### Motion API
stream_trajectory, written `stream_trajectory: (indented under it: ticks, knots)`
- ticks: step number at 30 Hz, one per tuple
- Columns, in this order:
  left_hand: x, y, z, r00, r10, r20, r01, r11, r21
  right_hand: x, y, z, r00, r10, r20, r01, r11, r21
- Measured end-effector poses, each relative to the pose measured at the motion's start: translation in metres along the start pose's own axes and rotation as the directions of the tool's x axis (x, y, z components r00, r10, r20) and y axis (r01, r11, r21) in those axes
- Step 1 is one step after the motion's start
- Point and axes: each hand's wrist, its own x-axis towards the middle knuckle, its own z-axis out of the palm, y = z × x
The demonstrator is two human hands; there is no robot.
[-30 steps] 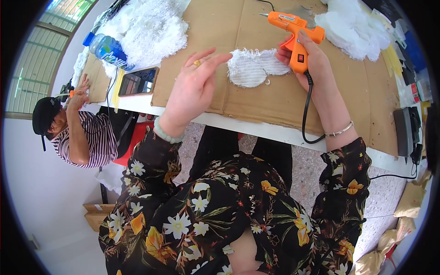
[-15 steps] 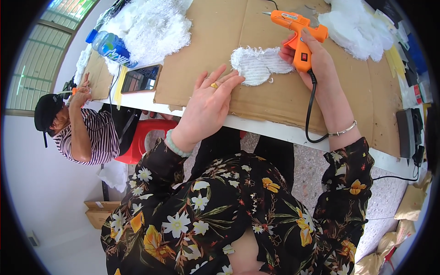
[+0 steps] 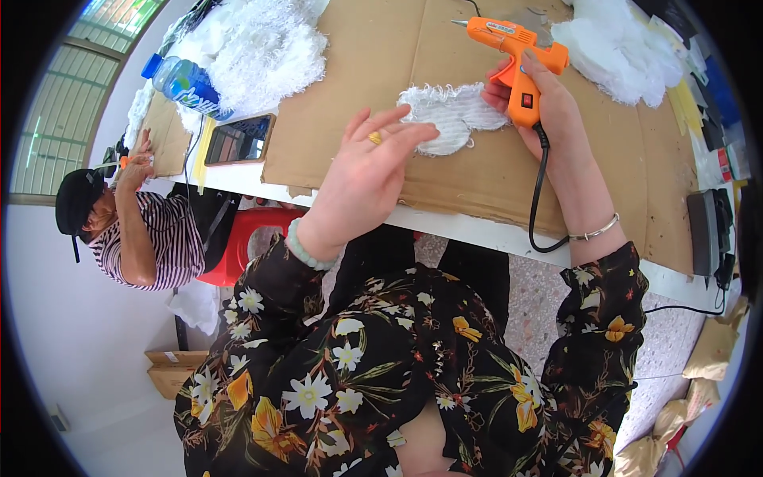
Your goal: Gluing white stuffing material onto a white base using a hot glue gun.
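An orange hot glue gun [image 3: 522, 75] is gripped in my right hand [image 3: 548, 103], its metal nozzle pointing to the far left and a black cord hanging from the handle. On the brown cardboard lies a small white fringed piece of fabric [image 3: 445, 119] with ribbed rows. My right fingertips come close to its right end; whether they touch it I cannot tell. My left hand [image 3: 367, 171], with a gold ring and a pale bead bracelet, hovers at the fabric's left edge. Its fingers are apart and hold nothing.
Cardboard [image 3: 350, 87] covers the white table. A phone [image 3: 240, 140], a blue-capped bottle [image 3: 187, 86] and a heap of white fringed fabric [image 3: 266, 52] lie at left; more white material [image 3: 620, 52] sits far right. A co-worker [image 3: 147, 222] in stripes sits at left. A grey device [image 3: 703, 230] stands right.
My left hand has lifted slightly off the fabric, its fingers bending and spreading more. My right hand and the glue gun stay nearly where they were.
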Motion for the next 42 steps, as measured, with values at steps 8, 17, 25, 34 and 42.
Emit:
stream_trajectory:
  ticks: [8, 17, 25, 34, 42]
  knots:
    - [-0.004, -0.012, -0.009, 0.988, 0.149, -0.05, -0.133, 0.962, 0.24, -0.004, -0.006, -0.001, 0.999, -0.004, 0.035, 0.003, 0.999, 0.032]
    - [0.02, -0.022, -0.008, 0.872, 0.465, 0.153, -0.487, 0.788, 0.377, -0.006, -0.008, -0.001, 0.999, -0.021, 0.038, 0.02, 0.999, 0.043]
    - [0.034, -0.026, 0.001, 0.965, 0.252, 0.075, -0.26, 0.953, 0.155, -0.005, -0.007, -0.008, 0.999, -0.004, 0.032, 0.005, 1.0, -0.015]
    - [0.048, -0.037, 0.011, 0.996, -0.03, 0.079, 0.035, 0.997, -0.064, -0.007, -0.009, -0.009, 0.999, 0.003, 0.032, 0.0, 0.995, -0.103]
    - [0.048, -0.048, 0.019, 0.98, -0.183, 0.074, 0.197, 0.927, -0.319, -0.011, -0.01, -0.006, 1.0, 0.002, 0.025, 0.001, 0.993, -0.117]
